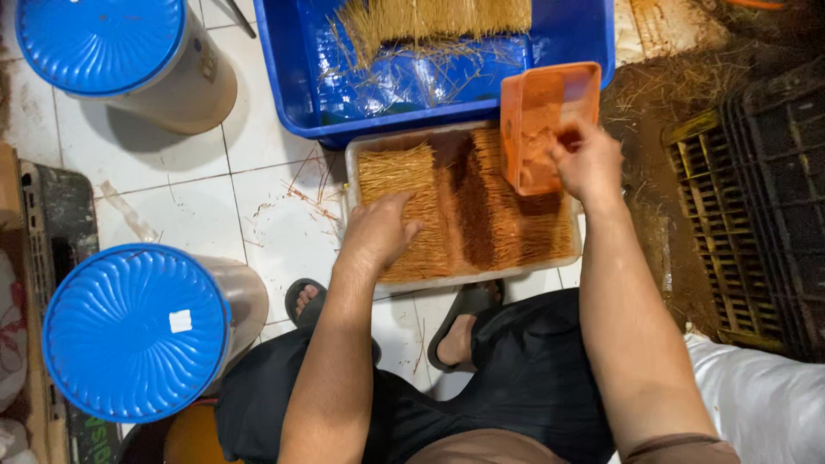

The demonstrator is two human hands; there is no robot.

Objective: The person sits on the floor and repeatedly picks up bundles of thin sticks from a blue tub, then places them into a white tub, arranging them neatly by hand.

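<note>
L hand (378, 230) flat on sticks (404, 206); R hand (589, 161) lifts scoop (541, 116).

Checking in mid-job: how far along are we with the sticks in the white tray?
Done: the white tray already holds neat rows of thin sticks. In hand: the left hand presses the left row while the right hand holds an orange container over it. Left: loose sticks remain in the blue tub.
</note>
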